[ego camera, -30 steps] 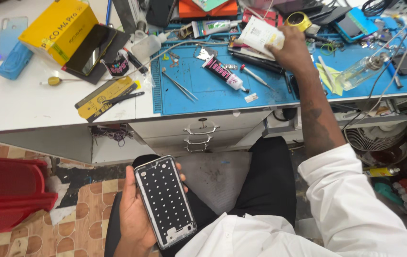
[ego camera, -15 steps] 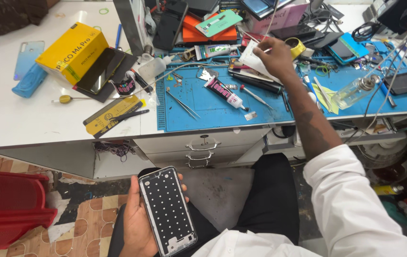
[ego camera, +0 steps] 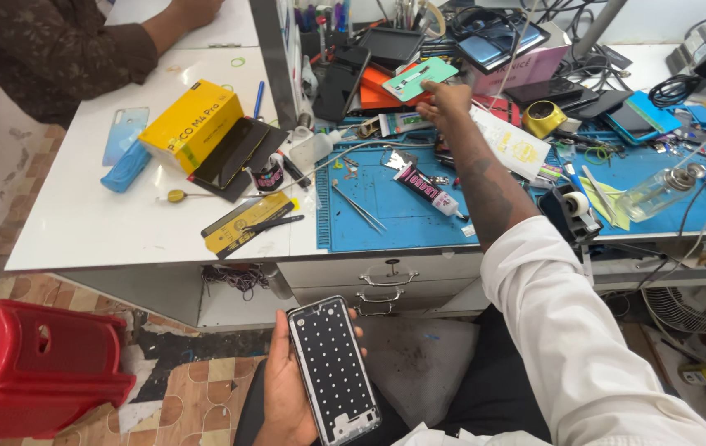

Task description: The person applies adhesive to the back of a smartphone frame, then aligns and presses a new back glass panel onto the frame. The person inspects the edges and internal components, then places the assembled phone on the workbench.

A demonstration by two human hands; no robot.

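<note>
Here, one phone frame (ego camera: 333, 369), one green card (ego camera: 419, 80).

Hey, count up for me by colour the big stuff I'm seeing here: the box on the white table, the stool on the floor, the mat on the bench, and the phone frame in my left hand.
Yellow: 1, the box
Red: 1, the stool
Blue: 1, the mat
Black with white dots: 1, the phone frame in the left hand
Total: 4
</note>
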